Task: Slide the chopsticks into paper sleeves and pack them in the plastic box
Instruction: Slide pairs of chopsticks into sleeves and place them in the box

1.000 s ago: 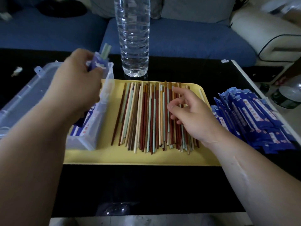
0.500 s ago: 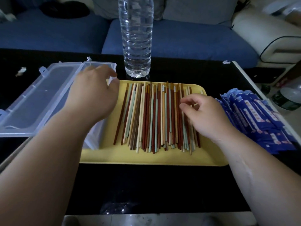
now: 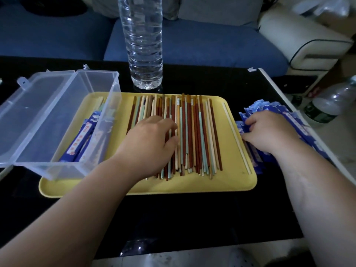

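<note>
Chopsticks [image 3: 192,132] on the yellow tray [image 3: 146,186] are being gripped by the left hand [image 3: 152,139]; right of the tray, the right hand [image 3: 269,132] is pinching paper sleeves [image 3: 277,106].

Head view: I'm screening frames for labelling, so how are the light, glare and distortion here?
Head view: dim overall, the black table nearly featureless with a faint glossy reflection at its near edge; the chopsticks on the yellow tray are sharp; wide-angle stretch grows toward the corners; the top right corner is smeared.

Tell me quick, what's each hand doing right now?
Left hand: resting on the chopsticks, grip cannot be told.
Right hand: pinching paper sleeves.
</note>
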